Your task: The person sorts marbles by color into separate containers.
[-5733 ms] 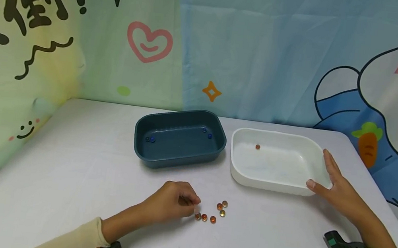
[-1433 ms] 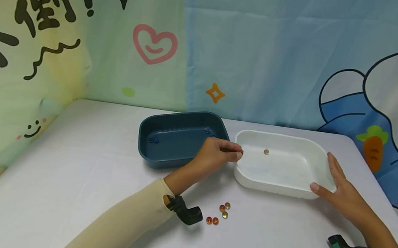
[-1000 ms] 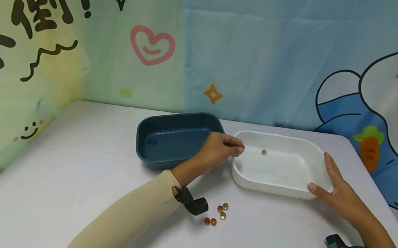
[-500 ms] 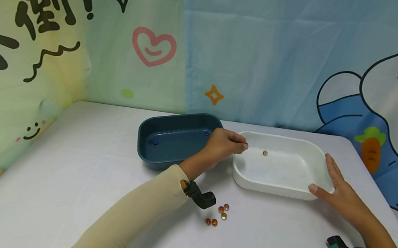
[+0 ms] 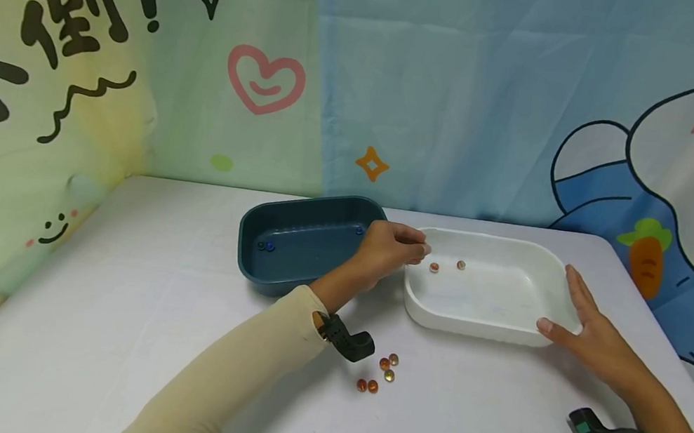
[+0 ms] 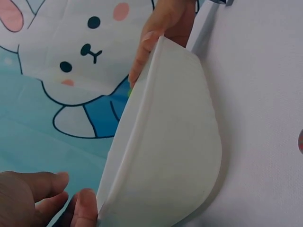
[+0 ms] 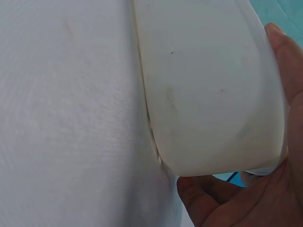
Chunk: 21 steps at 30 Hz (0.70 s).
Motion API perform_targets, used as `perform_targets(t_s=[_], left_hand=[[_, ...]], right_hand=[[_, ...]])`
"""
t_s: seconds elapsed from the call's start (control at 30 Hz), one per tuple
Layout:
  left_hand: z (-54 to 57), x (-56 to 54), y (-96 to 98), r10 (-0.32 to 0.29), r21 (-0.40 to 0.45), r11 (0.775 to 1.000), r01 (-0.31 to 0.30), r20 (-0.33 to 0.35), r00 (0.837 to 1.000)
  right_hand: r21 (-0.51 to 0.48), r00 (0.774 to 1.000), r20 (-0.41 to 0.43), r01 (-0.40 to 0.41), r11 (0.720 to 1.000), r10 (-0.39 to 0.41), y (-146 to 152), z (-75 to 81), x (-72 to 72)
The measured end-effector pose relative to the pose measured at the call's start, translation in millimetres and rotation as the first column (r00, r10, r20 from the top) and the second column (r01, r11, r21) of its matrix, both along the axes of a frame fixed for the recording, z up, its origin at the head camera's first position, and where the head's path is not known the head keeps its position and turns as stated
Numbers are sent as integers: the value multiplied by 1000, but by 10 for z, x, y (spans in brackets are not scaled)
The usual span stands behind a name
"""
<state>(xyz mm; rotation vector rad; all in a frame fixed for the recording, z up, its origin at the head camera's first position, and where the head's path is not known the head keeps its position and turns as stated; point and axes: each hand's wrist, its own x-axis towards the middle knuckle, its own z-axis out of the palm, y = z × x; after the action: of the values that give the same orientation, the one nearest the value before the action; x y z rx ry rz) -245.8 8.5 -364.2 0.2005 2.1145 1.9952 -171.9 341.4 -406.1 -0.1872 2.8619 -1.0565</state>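
Observation:
My left hand (image 5: pixel 386 250) hovers at the left rim of the white tray (image 5: pixel 487 333), fingertips over its edge. In the left wrist view, small gaps show between the fingers of the left hand (image 6: pixel 38 198), and nothing is seen held there. Just beyond the fingertips, an orange glass marble (image 5: pixel 434 267) lies on the tray floor beside a paler marble (image 5: pixel 460 264). My right hand (image 5: pixel 595 334) holds the tray's right end, thumb on the near rim and fingers along the side. The right wrist view has the right hand (image 7: pixel 265 198) around the tray's corner.
A dark teal tray (image 5: pixel 295 285) stands left of the white one, partly behind my left hand, with blue marbles (image 5: pixel 270 246) inside. Several orange and amber marbles (image 5: pixel 373 386) lie on the white tabletop (image 5: pixel 460 412) in front. A printed cloth (image 5: pixel 461 101) hangs behind the table.
The left hand carried a marble from the tabletop group to the white tray and let it go; it now lies inside. The right hand has stayed on the tray.

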Motion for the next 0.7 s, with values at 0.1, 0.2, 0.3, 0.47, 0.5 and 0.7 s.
perform_targets(t_s=[0.1,0.2,0.3,0.47,0.5,0.7], left_hand=[[3,5,-5,-3,10,1000,3,7,1000],[2,16,-20,-18,18,1000,18,0,1000],[-10,46,-64,-37,15,999,37,-12,999],[-49,158,-192,-71,-1,998,71,-20,997],[-56,185,-220,-80,-5,997,80,-24,996],[-69,333,-367,-136,-31,990,135,-44,990]], right_hand=[[-8,1000,-2,-4,1000,4,-1,6,2],[-10,1000,-13,-7,1000,6,0,10,9],[-10,1000,-6,-6,1000,6,-8,12,11],[-5,1000,8,-1,1000,1,-17,19,-5],[-4,1000,6,2,1000,-2,-15,18,-7],[-9,1000,-4,3,1000,-3,5,3,4]])
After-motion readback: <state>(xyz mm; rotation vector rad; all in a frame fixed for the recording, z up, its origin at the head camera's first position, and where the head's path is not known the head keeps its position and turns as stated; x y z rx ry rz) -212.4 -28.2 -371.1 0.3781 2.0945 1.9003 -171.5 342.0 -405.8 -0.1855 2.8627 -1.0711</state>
